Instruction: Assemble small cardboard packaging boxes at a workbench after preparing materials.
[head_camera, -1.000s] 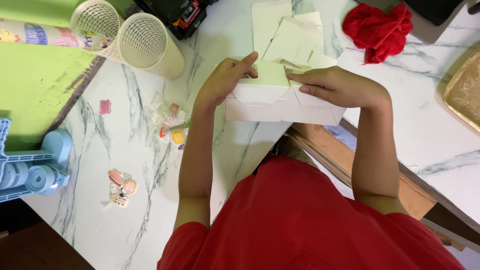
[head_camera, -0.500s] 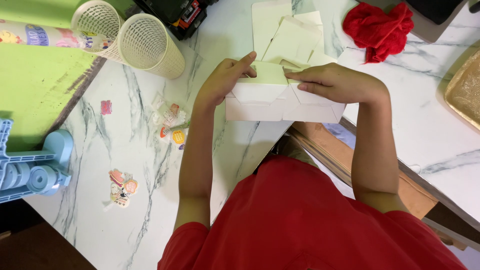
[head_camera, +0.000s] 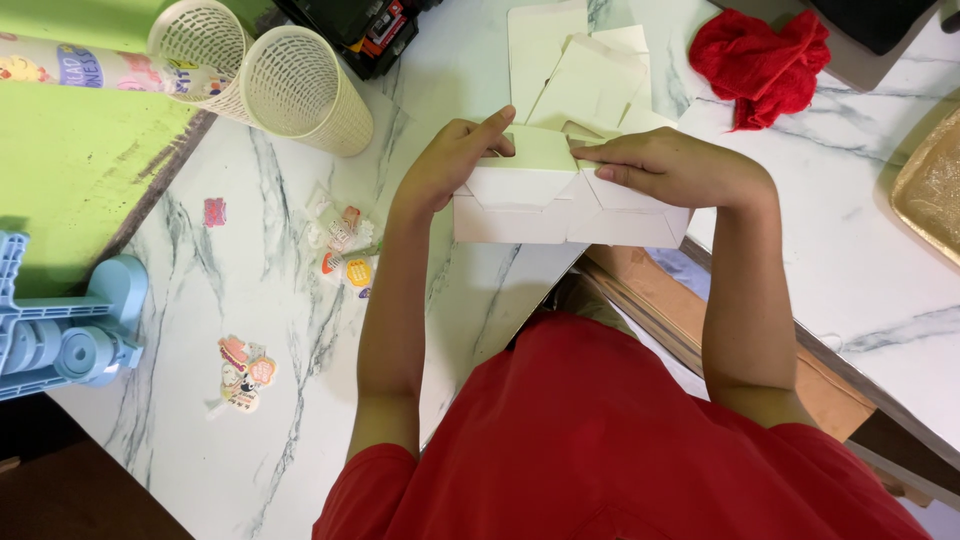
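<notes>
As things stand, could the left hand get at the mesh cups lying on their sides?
Probably yes: the left hand rests on the white box, and bare marble lies between it and the mesh cups.

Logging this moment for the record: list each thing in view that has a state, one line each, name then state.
white box: partly folded, top flaps being pressed in, on the marble table
left hand: gripping the box's left side
right hand: flat on the box's top flap
flat white box blanks: unfolded, lying behind the box
mesh cups: tipped on their sides
red cloth: crumpled
</notes>
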